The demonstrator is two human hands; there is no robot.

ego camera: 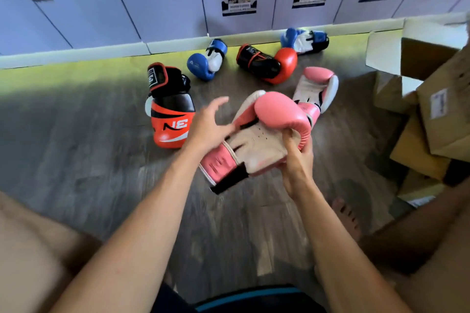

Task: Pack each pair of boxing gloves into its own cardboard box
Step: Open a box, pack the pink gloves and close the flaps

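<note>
The right hand (297, 160) grips one edge of a pink glove (256, 142) held above the floor (101, 160), and the left hand (206, 124) touches the opposite side with fingers spread. The glove's long axis runs from the cuff, near left, to the padded end, far right, palm face up. Beyond it, the second pink glove (315, 89) lies on the floor with its padded end pointing away, followed by orange gloves (170, 114), blue gloves (207, 58) and an open cardboard box (429, 58) at far right.
</note>
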